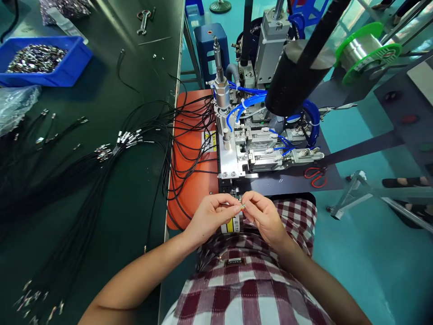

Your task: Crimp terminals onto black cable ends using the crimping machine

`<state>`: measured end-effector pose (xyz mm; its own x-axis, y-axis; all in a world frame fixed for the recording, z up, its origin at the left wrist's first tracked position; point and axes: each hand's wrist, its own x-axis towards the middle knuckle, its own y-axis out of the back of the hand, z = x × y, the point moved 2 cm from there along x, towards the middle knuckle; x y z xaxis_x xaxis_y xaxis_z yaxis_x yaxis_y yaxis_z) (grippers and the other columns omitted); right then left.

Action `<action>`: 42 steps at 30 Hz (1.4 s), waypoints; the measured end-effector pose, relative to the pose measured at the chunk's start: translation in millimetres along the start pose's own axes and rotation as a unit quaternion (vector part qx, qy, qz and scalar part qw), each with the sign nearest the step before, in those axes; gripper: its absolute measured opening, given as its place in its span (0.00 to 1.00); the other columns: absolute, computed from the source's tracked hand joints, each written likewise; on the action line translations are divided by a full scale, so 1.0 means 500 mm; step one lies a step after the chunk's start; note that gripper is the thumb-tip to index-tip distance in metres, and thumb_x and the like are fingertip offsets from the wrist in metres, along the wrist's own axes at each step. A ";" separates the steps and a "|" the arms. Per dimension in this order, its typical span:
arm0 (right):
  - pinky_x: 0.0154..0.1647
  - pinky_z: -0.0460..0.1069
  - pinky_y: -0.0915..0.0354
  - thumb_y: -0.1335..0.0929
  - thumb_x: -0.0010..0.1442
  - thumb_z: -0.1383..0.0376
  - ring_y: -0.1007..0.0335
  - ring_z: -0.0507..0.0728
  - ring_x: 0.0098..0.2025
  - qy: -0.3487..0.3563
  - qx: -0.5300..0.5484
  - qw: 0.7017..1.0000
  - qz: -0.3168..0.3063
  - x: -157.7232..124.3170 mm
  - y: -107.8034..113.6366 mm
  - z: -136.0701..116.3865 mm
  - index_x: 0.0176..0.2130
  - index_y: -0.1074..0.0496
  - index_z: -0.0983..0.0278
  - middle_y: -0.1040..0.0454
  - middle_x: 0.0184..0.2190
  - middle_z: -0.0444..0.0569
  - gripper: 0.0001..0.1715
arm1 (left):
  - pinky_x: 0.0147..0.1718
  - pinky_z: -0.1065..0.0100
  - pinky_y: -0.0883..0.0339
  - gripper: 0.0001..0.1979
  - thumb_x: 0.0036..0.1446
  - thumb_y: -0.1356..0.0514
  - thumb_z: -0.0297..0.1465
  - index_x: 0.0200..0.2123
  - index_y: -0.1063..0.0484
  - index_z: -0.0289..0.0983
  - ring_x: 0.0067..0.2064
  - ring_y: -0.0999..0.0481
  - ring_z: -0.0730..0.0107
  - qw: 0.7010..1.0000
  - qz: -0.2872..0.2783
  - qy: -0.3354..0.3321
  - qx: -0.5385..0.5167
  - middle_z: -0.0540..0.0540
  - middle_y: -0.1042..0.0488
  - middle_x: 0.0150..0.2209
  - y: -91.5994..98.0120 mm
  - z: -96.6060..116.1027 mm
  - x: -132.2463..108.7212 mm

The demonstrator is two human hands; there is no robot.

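My left hand (pixel 211 215) and my right hand (pixel 263 215) meet in front of my chest, just below the front edge of a small bench machine (pixel 257 144). Both are pinched shut on the same small thing, a thin wire end with a tiny metal terminal (pixel 242 207) held between the fingertips. The fingertips of the two hands almost touch. A thin wire trails down from my left hand over my checked shirt.
Several black cables with metal ends (pixel 122 140) lie on the green table (pixel 135 203) and loop over an orange mat (pixel 189 180). A blue bin of metal parts (pixel 43 61) stands far left. A green solder spool (pixel 367 49) and red scissors (pixel 315 177) are at the right.
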<state>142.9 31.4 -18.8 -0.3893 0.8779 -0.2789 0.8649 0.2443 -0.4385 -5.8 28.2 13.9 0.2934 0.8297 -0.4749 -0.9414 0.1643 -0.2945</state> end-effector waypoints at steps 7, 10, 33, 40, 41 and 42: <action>0.22 0.46 0.54 0.34 0.63 0.54 0.53 0.48 0.21 -0.026 -0.083 0.988 -0.125 0.023 0.022 -0.025 0.32 0.35 0.63 0.45 0.22 0.38 0.16 | 0.19 0.77 0.51 0.10 0.48 0.33 0.34 0.28 0.26 0.32 0.20 0.45 0.84 0.999 -0.006 0.012 0.036 0.55 0.36 0.20 -0.005 0.007 0.002; 0.22 0.45 0.51 0.34 0.61 0.53 0.50 0.48 0.21 -0.035 -0.106 0.986 -0.127 0.028 0.028 -0.033 0.32 0.34 0.63 0.42 0.22 0.39 0.16 | 0.19 0.78 0.49 0.10 0.49 0.33 0.34 0.27 0.26 0.32 0.20 0.43 0.84 0.998 0.011 -0.003 0.058 0.55 0.35 0.20 -0.005 0.005 0.004; 0.22 0.46 0.49 0.34 0.61 0.58 0.48 0.49 0.22 0.007 -0.188 0.980 0.064 0.011 0.005 -0.009 0.30 0.35 0.63 0.41 0.22 0.39 0.12 | 0.24 0.77 0.39 0.06 0.52 0.35 0.31 0.30 0.26 0.34 0.27 0.34 0.80 0.972 0.099 -0.164 0.138 0.50 0.30 0.28 0.012 -0.016 0.016; 0.23 0.46 0.49 0.32 0.58 0.54 0.49 0.49 0.23 -0.030 -0.153 0.987 0.037 0.018 0.014 -0.004 0.29 0.34 0.64 0.41 0.22 0.40 0.16 | 0.14 0.78 0.51 0.10 0.56 0.39 0.35 0.35 0.33 0.35 0.17 0.47 0.83 0.994 -0.014 0.005 0.113 0.59 0.43 0.18 0.029 -0.003 0.023; 0.23 0.46 0.49 0.32 0.58 0.54 0.49 0.49 0.23 -0.030 -0.157 0.986 0.044 0.020 0.016 -0.004 0.29 0.34 0.64 0.41 0.22 0.40 0.16 | 0.17 0.78 0.47 0.09 0.56 0.39 0.34 0.37 0.33 0.36 0.19 0.43 0.82 0.989 -0.006 -0.018 0.147 0.57 0.39 0.22 0.032 0.002 0.022; 0.23 0.45 0.49 0.32 0.58 0.55 0.49 0.49 0.22 -0.027 -0.161 0.985 0.054 0.023 0.018 -0.005 0.29 0.34 0.64 0.41 0.21 0.39 0.16 | 0.20 0.77 0.43 0.08 0.56 0.39 0.32 0.39 0.33 0.36 0.22 0.38 0.81 0.979 0.006 -0.051 0.197 0.54 0.35 0.26 0.034 0.007 0.022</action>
<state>146.9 44.7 -23.7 -0.2993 0.8843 -0.3583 0.9542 0.2770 -0.1134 -19.3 42.1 6.5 0.2834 0.8782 -0.3852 -0.9415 0.3312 0.0624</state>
